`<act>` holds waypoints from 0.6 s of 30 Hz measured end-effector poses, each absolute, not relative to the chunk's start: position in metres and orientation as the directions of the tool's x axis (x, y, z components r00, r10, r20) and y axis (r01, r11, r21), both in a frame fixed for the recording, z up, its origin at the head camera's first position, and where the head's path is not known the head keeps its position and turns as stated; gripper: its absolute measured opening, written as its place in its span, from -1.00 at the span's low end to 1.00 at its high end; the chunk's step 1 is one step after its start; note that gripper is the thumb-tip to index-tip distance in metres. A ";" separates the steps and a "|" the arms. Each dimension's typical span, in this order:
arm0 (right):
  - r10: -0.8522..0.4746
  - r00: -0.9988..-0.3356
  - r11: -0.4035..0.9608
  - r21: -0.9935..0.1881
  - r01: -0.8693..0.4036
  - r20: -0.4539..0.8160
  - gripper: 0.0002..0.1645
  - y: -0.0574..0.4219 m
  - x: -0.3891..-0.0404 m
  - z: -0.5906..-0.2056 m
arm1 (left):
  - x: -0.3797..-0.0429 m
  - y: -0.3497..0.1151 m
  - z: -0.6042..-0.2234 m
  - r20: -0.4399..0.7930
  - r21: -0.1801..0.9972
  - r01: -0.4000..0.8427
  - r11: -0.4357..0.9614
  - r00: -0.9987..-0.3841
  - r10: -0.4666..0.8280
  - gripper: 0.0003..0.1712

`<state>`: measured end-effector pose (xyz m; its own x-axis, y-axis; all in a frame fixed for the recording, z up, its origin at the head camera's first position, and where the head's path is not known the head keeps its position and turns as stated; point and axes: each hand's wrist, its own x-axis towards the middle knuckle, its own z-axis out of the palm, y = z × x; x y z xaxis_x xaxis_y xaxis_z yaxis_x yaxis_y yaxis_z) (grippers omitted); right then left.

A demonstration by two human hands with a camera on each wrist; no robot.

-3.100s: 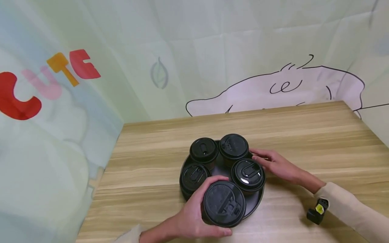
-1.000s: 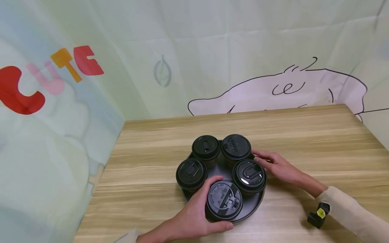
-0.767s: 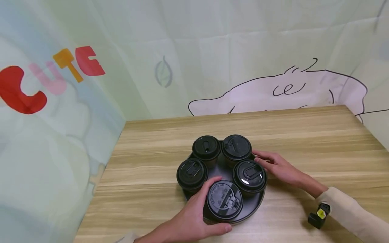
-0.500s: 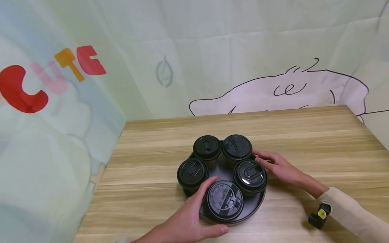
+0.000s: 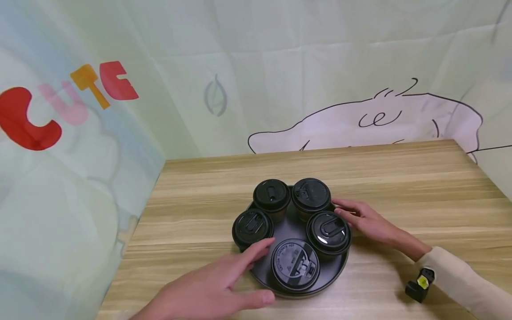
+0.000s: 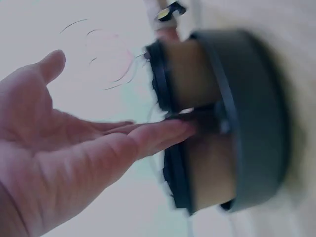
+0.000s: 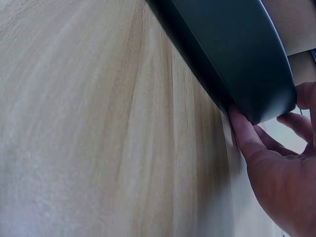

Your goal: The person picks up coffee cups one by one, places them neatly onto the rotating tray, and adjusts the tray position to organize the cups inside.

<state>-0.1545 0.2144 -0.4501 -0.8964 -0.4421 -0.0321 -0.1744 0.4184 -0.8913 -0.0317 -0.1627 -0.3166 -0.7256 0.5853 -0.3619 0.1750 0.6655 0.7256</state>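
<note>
Several brown paper coffee cups with black lids stand upright in a ring on a round black tray [image 5: 289, 230]. Closest to me is a coffee cup [image 5: 296, 265] whose lid bears raised lettering. Left of it, my left hand [image 5: 208, 284] is spread, thumb and fingers apart from that cup. The left wrist view has its fingers extended toward the cups, blurred. At the tray's right side, my right hand [image 5: 370, 222] holds the edge. In the right wrist view its fingers [image 7: 244, 131] meet the bottom of the tray wall [image 7: 247, 59] and the thumb is at the rim.
The tray sits on a wood-grain table [image 5: 192, 195]. Behind and to the left hangs a printed cloth [image 5: 256, 66] with coloured letters and a line drawing. A small black device [image 5: 420, 284] with a yellow mark is strapped at the right wrist.
My left hand lowered the front coffee cup onto the tray, let it go and drew back to the left with its fingers opening. My right hand has stayed at the tray's edge.
</note>
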 end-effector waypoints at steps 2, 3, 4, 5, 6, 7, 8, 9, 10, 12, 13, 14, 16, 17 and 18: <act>-0.449 -0.893 0.413 -0.895 -0.169 -0.038 -0.37 0.215 -0.155 -0.450 | -0.035 -0.168 -0.305 -0.352 0.672 0.255 0.695 -0.716 0.603 -0.15; -0.454 -0.890 0.412 -0.896 -0.167 -0.043 -0.37 0.215 -0.156 -0.450 | -0.037 -0.171 -0.300 -0.340 0.657 0.294 0.695 -0.707 0.620 -0.19; -0.459 -0.887 0.419 -0.893 -0.167 -0.049 -0.36 0.216 -0.156 -0.449 | -0.039 -0.173 -0.295 -0.320 0.645 0.334 0.688 -0.699 0.640 -0.22; -0.461 -0.885 0.427 -0.889 -0.163 -0.059 -0.36 0.216 -0.157 -0.448 | -0.042 -0.175 -0.291 -0.296 0.635 0.371 0.678 -0.693 0.657 -0.26; -0.463 -0.884 0.443 -0.881 -0.168 -0.064 -0.36 0.217 -0.158 -0.446 | -0.045 -0.177 -0.287 -0.270 0.632 0.400 0.664 -0.689 0.673 -0.30; -0.466 -0.882 0.459 -0.872 -0.173 -0.070 -0.35 0.217 -0.159 -0.444 | -0.048 -0.178 -0.283 -0.237 0.627 0.430 0.650 -0.689 0.685 -0.33; -0.471 -0.879 0.472 -0.863 -0.180 -0.074 -0.35 0.218 -0.160 -0.442 | -0.052 -0.179 -0.280 -0.206 0.630 0.448 0.634 -0.690 0.693 -0.36; -0.475 -0.877 0.482 -0.856 -0.185 -0.078 -0.35 0.219 -0.161 -0.439 | -0.056 -0.180 -0.276 -0.179 0.627 0.465 0.625 -0.695 0.696 -0.38; -0.481 -0.873 0.484 -0.855 -0.188 -0.081 -0.36 0.219 -0.162 -0.436 | -0.061 -0.181 -0.272 -0.154 0.616 0.478 0.626 -0.707 0.690 -0.39; -0.501 -0.863 0.470 -0.858 -0.205 -0.068 -0.38 0.220 -0.165 -0.429 | -0.069 -0.182 -0.266 -0.107 0.593 0.497 0.634 -0.732 0.673 -0.40; -0.511 -0.858 0.463 -0.859 -0.217 -0.059 -0.40 0.220 -0.167 -0.425 | -0.074 -0.183 -0.263 -0.083 0.573 0.510 0.642 -0.743 0.664 -0.39; -0.521 -0.852 0.460 -0.856 -0.234 -0.048 -0.41 0.221 -0.168 -0.420 | -0.079 -0.183 -0.260 -0.062 0.554 0.520 0.650 -0.753 0.655 -0.37; -0.534 -0.846 0.472 -0.833 -0.289 -0.009 -0.44 0.221 -0.171 -0.411 | -0.089 -0.183 -0.258 -0.010 0.515 0.552 0.656 -0.762 0.648 -0.34; -0.537 -0.844 0.489 -0.809 -0.326 0.016 -0.45 0.222 -0.172 -0.406 | -0.095 -0.182 -0.257 0.020 0.496 0.572 0.653 -0.760 0.650 -0.32; -0.537 -0.843 0.514 -0.777 -0.364 0.040 -0.45 0.222 -0.173 -0.400 | -0.101 -0.182 -0.258 0.052 0.475 0.595 0.648 -0.754 0.655 -0.30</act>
<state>-0.1734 0.2220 -0.4001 -0.8427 -0.5369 0.0398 -0.3639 0.5136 -0.7770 -0.1007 -0.1819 -0.2576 -0.7543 0.6545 0.0521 0.5952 0.6481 0.4751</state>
